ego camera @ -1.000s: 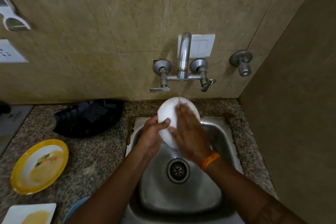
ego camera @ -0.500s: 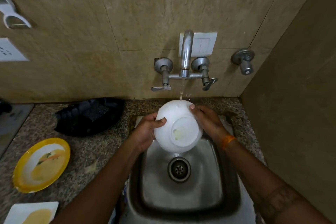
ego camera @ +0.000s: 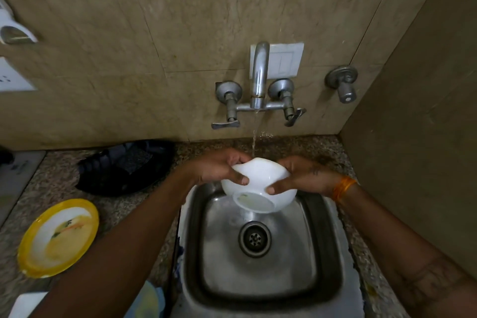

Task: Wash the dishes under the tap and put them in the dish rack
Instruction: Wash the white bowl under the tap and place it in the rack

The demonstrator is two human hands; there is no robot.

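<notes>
Rinse step in hand: white bowl (ego camera: 258, 183) is held upside down and tilted over the sink (ego camera: 327, 227), its foot ring turned toward the camera, with the stream from the tap (ego camera: 259, 77) landing on its far upper side. Left hand (ego camera: 219, 166) grips the bowl's left flank, thumb pressed on the outer wall and fingers (ego camera: 238, 159) curled over the far edge; right hand (ego camera: 304, 175) grips the right flank the same way, thumb on the near wall. A pale yellowish smear shows inside the foot ring, so judged not yet clean. Next move probably calls for turning the bowl so water reaches that smear, perhaps rubbing it with a thumb, then carrying it left to the dark rack (ego camera: 124, 165) on the worktop (ego camera: 59, 183); a wet, smooth bowl needs a firm two-handed hold until it is set down. Still unwashed, by the look: yellow plate (ego camera: 58, 237) with food residue, and a white dish (ego camera: 25, 303) at the lower left corner. Writing: none legible anywhere; no brand on tap or bowl can be made out.
</notes>
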